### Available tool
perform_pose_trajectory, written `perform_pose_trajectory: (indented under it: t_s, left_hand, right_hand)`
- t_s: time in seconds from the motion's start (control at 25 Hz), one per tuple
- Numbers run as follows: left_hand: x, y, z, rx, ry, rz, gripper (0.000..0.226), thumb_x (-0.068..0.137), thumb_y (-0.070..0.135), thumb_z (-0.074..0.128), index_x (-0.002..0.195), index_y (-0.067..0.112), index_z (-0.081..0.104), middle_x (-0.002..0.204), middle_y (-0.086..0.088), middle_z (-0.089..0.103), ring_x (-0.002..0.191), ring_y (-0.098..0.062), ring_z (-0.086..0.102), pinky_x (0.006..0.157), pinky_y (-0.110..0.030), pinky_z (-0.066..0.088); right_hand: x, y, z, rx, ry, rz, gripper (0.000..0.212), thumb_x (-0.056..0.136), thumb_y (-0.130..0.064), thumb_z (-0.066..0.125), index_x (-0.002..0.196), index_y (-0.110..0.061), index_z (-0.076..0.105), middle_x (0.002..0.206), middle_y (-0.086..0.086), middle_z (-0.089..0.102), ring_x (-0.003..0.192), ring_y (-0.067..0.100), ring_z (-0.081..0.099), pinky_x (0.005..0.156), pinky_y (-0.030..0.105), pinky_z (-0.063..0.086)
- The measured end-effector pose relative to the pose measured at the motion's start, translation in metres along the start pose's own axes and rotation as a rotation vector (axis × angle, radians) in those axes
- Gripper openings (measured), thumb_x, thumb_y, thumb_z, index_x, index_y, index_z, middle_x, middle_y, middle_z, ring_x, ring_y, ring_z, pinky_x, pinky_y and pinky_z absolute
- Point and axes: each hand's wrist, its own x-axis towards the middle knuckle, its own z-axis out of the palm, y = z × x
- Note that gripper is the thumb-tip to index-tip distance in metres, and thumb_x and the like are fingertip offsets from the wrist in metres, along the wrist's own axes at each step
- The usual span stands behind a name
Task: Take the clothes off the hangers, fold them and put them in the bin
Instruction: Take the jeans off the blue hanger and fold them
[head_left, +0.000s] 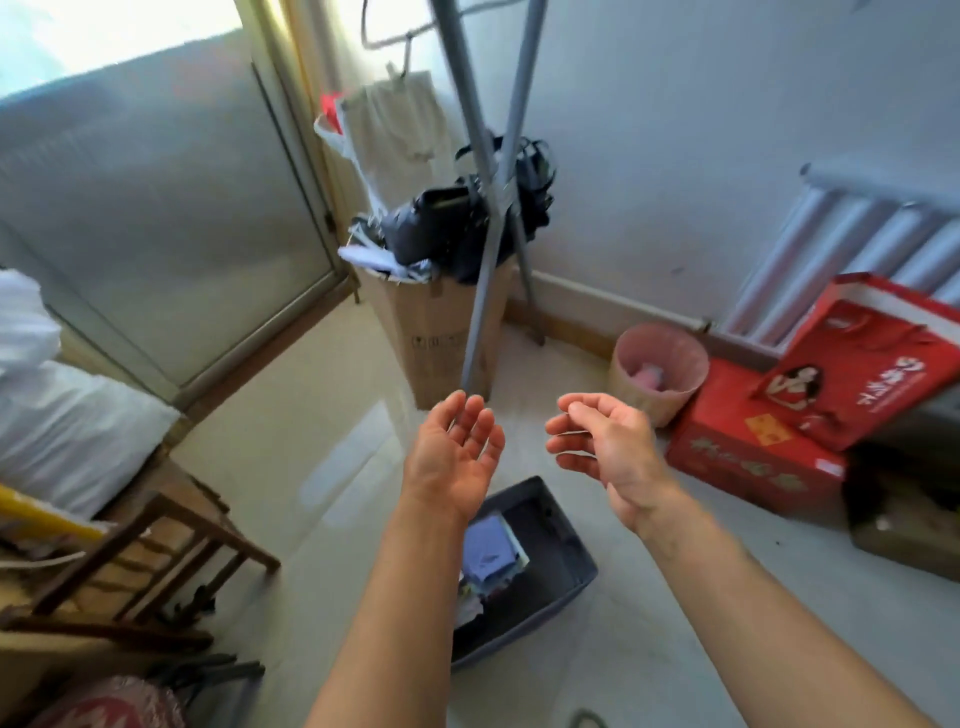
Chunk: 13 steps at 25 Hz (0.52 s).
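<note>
Hovering above the bin (558, 566), the left hand (452, 457) holds nothing; its palm is turned up and its fingers are straight and close together. The right hand (602, 441) hangs just right of it, also above the bin, palm facing inward, fingers loosely spread and slightly bent, gripping nothing. The two hands are apart.

The dark grey bin sits on the pale floor, partly hidden by the left forearm. Inside it, against its left side, lies a stack of folded clothes (491, 551) with a blue piece on top. Well beyond the bin, a white garment (395, 130) hangs on a hanger (402, 57), blurred. The grey poles of the rack (488, 234) cross in front of a cardboard box (431, 332) topped by a black bag (441, 223). Right of the bin stand a pink wastebasket (657, 371) and red boxes (753, 457); left of it, a wooden chair (145, 551).
</note>
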Motion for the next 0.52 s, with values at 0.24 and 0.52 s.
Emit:
perform_pose_trajectory:
  t_s: [0.24,0.52]
  left_hand:
    - [-0.054,-0.054,0.089,0.178,-0.232,-0.078,0.016,0.095,0.019,0.056,0.082,0.012,0.062,0.073,0.003,0.063,0.067,-0.01,0.058,0.065,-0.026,0.048]
    - [-0.11,-0.173,0.171,0.288,-0.449,-0.197,0.015,0.096,0.02,0.053,0.085,0.014,0.06,0.068,0.003,0.063,0.053,-0.009,0.06,0.051,-0.021,0.052]
  right_hand:
    - [-0.063,-0.066,-0.086,0.069,0.141,-0.162,0.016,0.099,-0.009,0.047,0.101,-0.006,0.062,0.078,0.009,0.067,0.059,0.017,0.061,0.053,0.024,0.048]
    - [-0.14,-0.115,-0.23,0.084,0.36,-0.347,0.016,0.098,-0.006,0.048,0.091,-0.009,0.062,0.071,0.008,0.067,0.053,0.016,0.059,0.054,0.027,0.044]
